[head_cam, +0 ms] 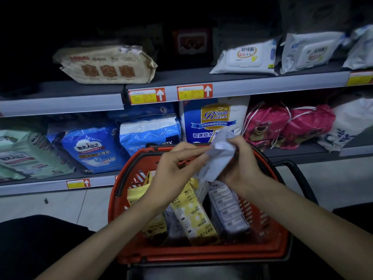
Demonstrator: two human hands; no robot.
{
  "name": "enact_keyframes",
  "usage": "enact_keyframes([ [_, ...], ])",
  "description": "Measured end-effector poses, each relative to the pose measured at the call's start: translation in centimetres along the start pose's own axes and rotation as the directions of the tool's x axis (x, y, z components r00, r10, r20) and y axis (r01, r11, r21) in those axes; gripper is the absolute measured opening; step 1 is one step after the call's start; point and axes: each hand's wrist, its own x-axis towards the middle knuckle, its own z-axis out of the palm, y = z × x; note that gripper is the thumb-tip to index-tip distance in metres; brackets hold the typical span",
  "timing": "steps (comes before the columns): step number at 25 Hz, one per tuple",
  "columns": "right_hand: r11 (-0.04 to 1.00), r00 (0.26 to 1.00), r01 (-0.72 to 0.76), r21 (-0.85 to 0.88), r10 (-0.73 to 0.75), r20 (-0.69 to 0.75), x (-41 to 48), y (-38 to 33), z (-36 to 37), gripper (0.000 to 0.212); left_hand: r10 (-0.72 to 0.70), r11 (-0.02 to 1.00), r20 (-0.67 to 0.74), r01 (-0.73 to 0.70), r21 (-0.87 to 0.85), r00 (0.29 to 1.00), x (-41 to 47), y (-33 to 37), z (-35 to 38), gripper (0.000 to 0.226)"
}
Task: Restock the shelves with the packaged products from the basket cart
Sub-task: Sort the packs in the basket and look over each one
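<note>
Above the red basket cart [203,253] both my hands hold one white packet [217,156]. My left hand [173,168] pinches its left side with extended fingers, and my right hand [242,160] grips its right side with curled fingers. Inside the basket lie a yellow pack [193,217], another yellow pack [139,197] and a grey-white pack [228,209]. The upper shelf [242,85] and the lower shelf [50,184] stand just behind the basket.
On the upper shelf lie a beige pack [107,65] and white wipe packs [246,57]. The lower shelf holds blue diaper bags [90,150], a blue-white bag [214,118] and pink drawstring bags [282,126]. The basket's black handle [298,174] sticks out to the right.
</note>
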Motion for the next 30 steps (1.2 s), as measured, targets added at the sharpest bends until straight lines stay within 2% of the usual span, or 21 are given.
enact_keyframes([
  [3,0.98,0.984,0.174,-0.1,-0.177,-0.024,-0.6,-0.3,0.1,0.033,-0.189,0.978,0.054,0.193,-0.076,0.98,-0.3,0.8,-0.2,0.037],
  [5,0.945,0.963,0.268,-0.188,-0.268,0.023,-0.8,-0.1,0.2,0.037,-0.326,0.941,0.111,0.334,-0.059,0.939,-0.5,1.1,-0.2,0.04],
  [8,0.851,0.891,0.45,-0.271,-0.447,0.074,-2.3,0.0,1.0,0.046,-0.372,0.911,0.17,0.394,-0.123,0.913,-0.3,1.0,0.0,0.054],
  [13,0.707,0.782,0.623,-0.336,-0.553,0.287,-4.1,-0.7,2.2,0.041,-0.23,0.944,0.1,0.247,-0.218,0.968,0.2,1.3,0.4,0.08],
  [17,0.541,0.658,0.752,-0.376,-0.598,0.457,-5.8,-1.6,2.4,0.041,-0.13,0.947,0.03,0.133,-0.291,0.991,0.4,2.3,-0.2,0.079],
  [19,0.416,0.586,0.81,-0.413,-0.572,0.574,-6.8,-1.7,2.3,0.056,-0.077,0.943,0.005,0.074,-0.325,0.997,0.8,3.6,-0.6,0.077],
  [21,0.209,0.513,0.85,-0.483,-0.536,0.67,-7.5,-2.1,2.8,0.076,-0.009,0.953,-0.023,0.001,-0.305,1.0,1.2,5.3,-1.2,0.077],
  [22,0.137,0.487,0.857,-0.497,-0.532,0.693,-7.8,-2.6,3.3,0.084,0.033,0.958,-0.036,-0.042,-0.283,0.999,1.4,6.3,-1.5,0.077],
  [24,0.109,0.461,0.868,-0.485,-0.54,0.704,-8.8,-4.1,4.9,0.092,0.101,0.956,-0.067,-0.115,-0.27,0.993,1.8,8.8,-2.2,0.076],
  [28,0.173,0.459,0.879,-0.444,-0.559,0.691,-10.5,-7.2,8.8,0.101,0.161,0.942,-0.14,-0.194,-0.274,0.977,3.5,14.0,-3.7,0.064],
  [30,0.122,0.417,0.884,-0.45,-0.641,0.645,-10.5,-8.8,11.2,0.101,0.194,0.937,-0.196,-0.24,-0.252,0.961,4.6,16.5,-4.6,0.058],
])
